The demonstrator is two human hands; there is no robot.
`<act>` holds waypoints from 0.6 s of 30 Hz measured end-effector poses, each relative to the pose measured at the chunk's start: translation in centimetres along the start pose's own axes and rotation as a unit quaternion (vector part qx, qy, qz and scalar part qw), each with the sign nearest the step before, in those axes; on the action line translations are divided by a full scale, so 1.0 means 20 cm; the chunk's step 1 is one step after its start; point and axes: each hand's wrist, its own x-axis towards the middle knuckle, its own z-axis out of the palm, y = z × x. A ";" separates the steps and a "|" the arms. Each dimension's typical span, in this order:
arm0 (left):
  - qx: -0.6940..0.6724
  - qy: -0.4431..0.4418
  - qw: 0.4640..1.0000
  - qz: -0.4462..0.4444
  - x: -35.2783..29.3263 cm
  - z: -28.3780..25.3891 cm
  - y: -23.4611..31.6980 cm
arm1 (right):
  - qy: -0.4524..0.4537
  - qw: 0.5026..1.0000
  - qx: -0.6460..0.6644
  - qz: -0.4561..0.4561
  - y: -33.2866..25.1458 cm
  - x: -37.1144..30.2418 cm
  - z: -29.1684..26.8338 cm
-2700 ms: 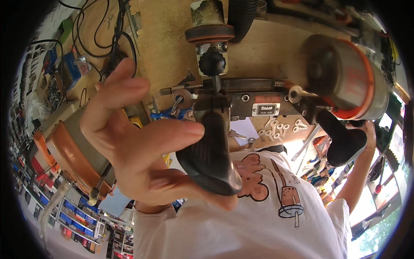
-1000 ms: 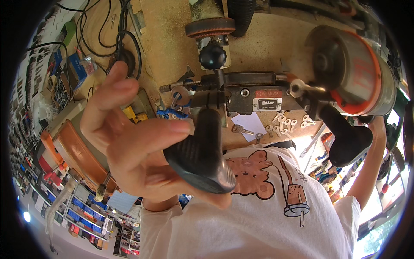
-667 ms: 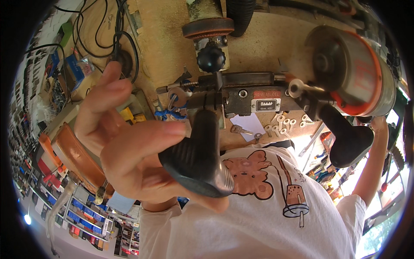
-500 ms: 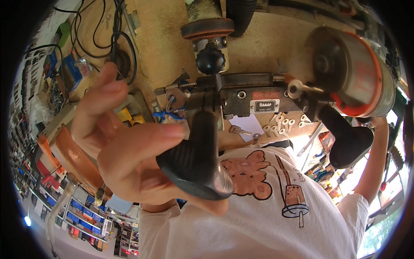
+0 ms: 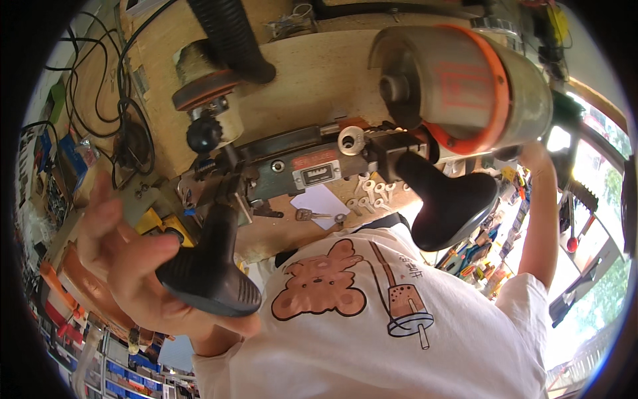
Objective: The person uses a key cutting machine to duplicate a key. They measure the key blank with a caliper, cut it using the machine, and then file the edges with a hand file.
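A key-cutting machine stands on the wooden bench, with a dark carriage (image 5: 292, 174) across its front. At left, my left hand (image 5: 133, 272) is closed round a black wing-shaped clamp handle (image 5: 216, 282), its upper fingers lifted away from it. A matching black handle (image 5: 458, 206) at the right end stands untouched. My right hand (image 5: 531, 156) reaches up to the underside of the machine's round guarded housing (image 5: 465, 90); its fingers are hidden behind it. A round silver key head (image 5: 351, 141) shows at the right clamp. A key (image 5: 312, 214) lies over white paper (image 5: 322, 199).
Several loose keys (image 5: 372, 194) lie on the bench in front of the carriage. A black ribbed hose (image 5: 229, 40) and a round black knob (image 5: 204, 135) are farther back. Black cables (image 5: 109, 80) coil at far left, above an orange-brown case (image 5: 73, 279). Tool racks line both sides.
The view has swung right, so machine and hands appear farther left. My left hand stays on the handle. A brownish blur by the guarded housing is gone, and its round hub shows clearly.
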 end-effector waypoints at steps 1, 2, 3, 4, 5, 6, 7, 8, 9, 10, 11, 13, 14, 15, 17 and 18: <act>-0.004 0.007 1.000 0.030 -0.01 0.01 0.00 | 0.017 1.000 0.007 -0.006 0.02 -0.07 0.05; 0.001 0.007 0.999 0.037 -0.03 0.01 0.01 | 0.007 0.999 0.033 -0.032 0.04 -0.15 0.13; 0.006 0.005 0.999 0.045 -0.04 0.02 0.02 | -0.075 0.988 0.087 -0.107 0.09 -0.22 0.20; 0.020 -0.005 0.999 0.029 -0.05 0.00 0.04 | -0.157 0.961 0.138 -0.180 0.12 -0.26 0.24; 0.044 -0.014 0.999 0.016 -0.06 -0.01 0.07 | -0.084 0.971 0.015 -0.223 0.17 -0.31 0.27; 0.068 -0.022 0.997 0.002 -0.07 -0.03 0.10 | -0.010 0.959 -0.109 -0.263 0.23 -0.35 0.29; 0.083 -0.033 0.996 0.000 -0.07 -0.04 0.11 | 0.077 0.925 -0.227 -0.295 0.27 -0.39 0.31; 0.102 -0.043 0.994 -0.001 -0.07 -0.03 0.13 | 0.128 0.933 -0.150 -0.300 0.27 -0.41 0.34; 0.099 -0.037 0.994 -0.015 -0.08 -0.02 0.14 | 0.177 0.934 -0.071 -0.302 0.21 -0.42 0.39; 0.106 -0.033 0.993 -0.040 -0.09 -0.04 0.17 | 0.211 0.931 0.007 -0.299 0.13 -0.42 0.45; 0.095 -0.031 0.994 -0.049 -0.11 -0.02 0.16 | 0.168 0.930 0.062 -0.322 0.08 -0.42 0.46; 0.109 -0.031 0.993 -0.043 -0.12 -0.03 0.16 | 0.197 0.933 -0.039 -0.299 0.02 -0.33 0.55; 0.111 -0.030 0.993 -0.040 -0.13 -0.04 0.15 | 0.223 0.929 -0.045 -0.293 0.03 -0.33 0.61; 0.113 -0.041 0.992 -0.031 -0.12 -0.05 0.15 | 0.243 0.917 -0.085 -0.304 0.08 -0.33 0.62; 0.123 -0.049 0.991 -0.021 -0.11 -0.05 0.15 | 0.275 0.877 -0.199 -0.340 0.31 -0.34 0.57; 0.118 -0.045 0.992 -0.015 -0.11 -0.05 0.15 | 0.286 0.845 -0.273 -0.359 0.43 -0.37 0.50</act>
